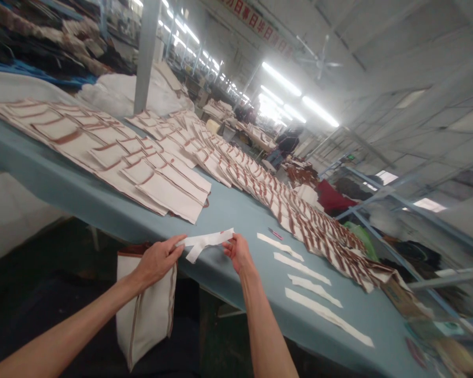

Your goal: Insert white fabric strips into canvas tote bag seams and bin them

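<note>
White ceiling fan (320, 64), glowing tube lights (281, 79), red-lettered banner (254, 20), grey post (145, 58)

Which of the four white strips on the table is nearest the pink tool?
The strip highest in the picture, beside the pink tool; the other three lie farther.

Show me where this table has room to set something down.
One bare patch of the table lies beyond the held strip, between the left cloth panels and the pink-handled tool; another, between the right ends of the four loose strips and the far striped pieces. Crowded: the left and far sides, under overlapping cloth.
</note>
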Demonstrator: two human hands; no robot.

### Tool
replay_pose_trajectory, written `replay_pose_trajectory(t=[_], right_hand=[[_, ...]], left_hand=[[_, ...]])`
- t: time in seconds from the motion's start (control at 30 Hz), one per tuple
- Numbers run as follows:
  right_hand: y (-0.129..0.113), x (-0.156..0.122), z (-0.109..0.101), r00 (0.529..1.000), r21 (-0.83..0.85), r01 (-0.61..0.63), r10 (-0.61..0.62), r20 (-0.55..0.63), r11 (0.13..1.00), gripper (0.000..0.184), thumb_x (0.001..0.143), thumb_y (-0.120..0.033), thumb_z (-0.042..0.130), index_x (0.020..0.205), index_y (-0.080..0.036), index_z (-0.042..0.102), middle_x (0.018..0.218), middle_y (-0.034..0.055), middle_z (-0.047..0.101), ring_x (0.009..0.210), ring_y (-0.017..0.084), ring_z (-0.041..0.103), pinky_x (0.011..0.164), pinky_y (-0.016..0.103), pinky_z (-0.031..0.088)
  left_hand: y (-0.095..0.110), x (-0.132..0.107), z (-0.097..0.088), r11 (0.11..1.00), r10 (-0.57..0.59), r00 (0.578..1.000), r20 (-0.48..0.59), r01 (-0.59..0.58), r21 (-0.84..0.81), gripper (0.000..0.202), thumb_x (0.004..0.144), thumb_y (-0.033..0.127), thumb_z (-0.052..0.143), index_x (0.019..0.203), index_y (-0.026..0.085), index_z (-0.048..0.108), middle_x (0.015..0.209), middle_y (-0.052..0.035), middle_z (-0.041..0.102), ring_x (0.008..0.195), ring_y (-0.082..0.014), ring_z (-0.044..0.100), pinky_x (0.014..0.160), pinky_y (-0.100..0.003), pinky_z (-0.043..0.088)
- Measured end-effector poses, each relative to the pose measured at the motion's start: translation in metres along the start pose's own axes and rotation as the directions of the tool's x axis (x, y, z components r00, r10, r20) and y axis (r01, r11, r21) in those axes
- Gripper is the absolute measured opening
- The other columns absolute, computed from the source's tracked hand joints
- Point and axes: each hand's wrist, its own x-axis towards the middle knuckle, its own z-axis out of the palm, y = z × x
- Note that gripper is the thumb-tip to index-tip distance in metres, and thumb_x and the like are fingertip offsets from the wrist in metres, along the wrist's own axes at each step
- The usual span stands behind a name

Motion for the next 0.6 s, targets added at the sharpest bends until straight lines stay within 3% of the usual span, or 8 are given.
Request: replay_pose_trajectory(t=[0.1, 0.2, 0.3, 0.4, 0.5, 0.6], right_hand=[[-0.016, -0.009, 0.004, 0.998, 0.019, 0.060, -0.060, -0.002, 0.998, 0.027, 0.115, -0.042, 0.075, 0.119, -0.015, 0.074, 0.102, 0.0018, 0.077, 0.070, 0.011, 0.069, 0.060, 0.024, 0.061], [-0.033, -0.024, 0.014, 0.993, 0.049, 0.107, -0.109, 0.041, 0.993, 0.028, 0.118, -0.040, 0.068, 0.105, -0.015, 0.072, 0.094, 0.0021, 0.081, 0.057, 0.009, 0.063, 0.050, 0.019, 0.052], [-0.046, -0.043, 0.031, 0.983, 0.083, 0.127, -0.137, 0.120, 0.988, 0.030, 0.117, -0.033, 0.056, 0.097, -0.015, 0.070, 0.095, 0.0098, 0.088, 0.052, 0.010, 0.064, 0.046, 0.019, 0.051], [-0.053, -0.062, 0.051, 0.970, 0.107, 0.119, -0.139, 0.200, 0.987, 0.025, 0.110, -0.031, 0.059, 0.094, -0.015, 0.071, 0.093, 0.0143, 0.090, 0.052, 0.013, 0.068, 0.047, 0.020, 0.055], [-0.061, -0.083, 0.068, 0.954, 0.133, 0.092, -0.126, 0.273, 0.987, 0.024, 0.106, -0.031, 0.062, 0.094, -0.014, 0.074, 0.088, 0.0139, 0.089, 0.055, 0.016, 0.072, 0.050, 0.022, 0.059], [-0.068, -0.106, 0.077, 0.938, 0.166, 0.061, -0.113, 0.326, 0.984, 0.025, 0.107, -0.029, 0.058, 0.095, -0.015, 0.075, 0.089, 0.0110, 0.089, 0.061, 0.017, 0.075, 0.056, 0.024, 0.064]], left_hand=[[0.005, -0.006, -0.005, 1.000, -0.012, 1.000, -0.016, 0.011, -0.021, 0.045, 0.115, 0.056, 0.057, 0.134, 0.021, 0.077, 0.102, -0.0056, 0.087, 0.094, -0.0271, 0.082, 0.090, -0.042, 0.061], [0.013, -0.015, -0.007, 0.998, -0.042, 0.998, -0.052, 0.040, -0.047, 0.044, 0.107, 0.062, 0.051, 0.108, 0.026, 0.077, 0.077, -0.0003, 0.080, 0.076, -0.0272, 0.076, 0.073, -0.035, 0.047], [0.022, -0.026, -0.005, 0.994, -0.057, 0.997, -0.052, 0.051, -0.100, 0.049, 0.102, 0.069, 0.050, 0.082, 0.027, 0.065, 0.067, 0.0011, 0.070, 0.068, -0.0256, 0.068, 0.068, -0.034, 0.038], [0.032, -0.037, -0.003, 0.981, -0.024, 1.000, 0.018, 0.027, -0.190, 0.053, 0.099, 0.070, 0.052, 0.068, 0.027, 0.057, 0.061, 0.0016, 0.061, 0.064, -0.0229, 0.061, 0.067, -0.033, 0.034], [0.043, -0.047, 0.001, 0.945, 0.050, 0.989, 0.136, -0.003, -0.327, 0.048, 0.094, 0.066, 0.065, 0.067, 0.025, 0.067, 0.064, 0.0010, 0.065, 0.066, -0.0213, 0.059, 0.067, -0.032, 0.036], [0.055, -0.058, 0.005, 0.871, 0.085, 0.969, 0.231, 0.040, -0.489, 0.041, 0.090, 0.062, 0.077, 0.089, 0.022, 0.086, 0.061, 0.0033, 0.062, 0.060, -0.0181, 0.053, 0.062, -0.029, 0.034]])
